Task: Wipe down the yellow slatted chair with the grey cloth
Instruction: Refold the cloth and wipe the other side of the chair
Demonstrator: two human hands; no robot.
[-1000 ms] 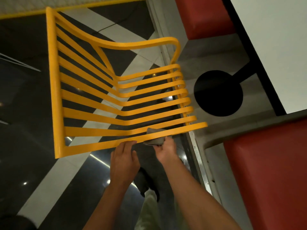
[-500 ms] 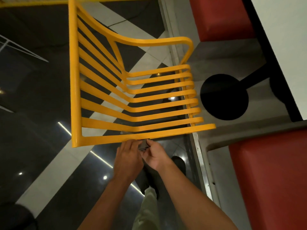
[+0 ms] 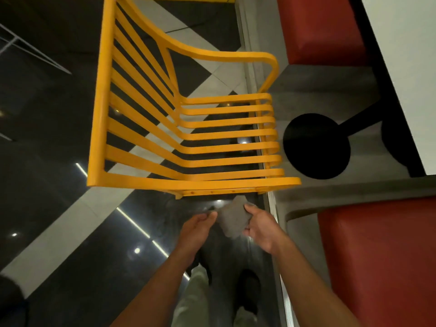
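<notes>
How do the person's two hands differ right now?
The right hand grips the crumpled grey cloth along its edge; the left hand only reaches its fingertips toward the cloth's other side, whether touching is unclear. Both hang just below the yellow slatted chair, touching none of it.

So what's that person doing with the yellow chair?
A person is cleaning the yellow slatted chair. At this moment the grey cloth is off the chair, held between both hands just below its near edge. The right hand grips one side of the cloth, and the left hand pinches the other side. Neither hand touches the chair, so no wiping is happening at this moment.
</notes>
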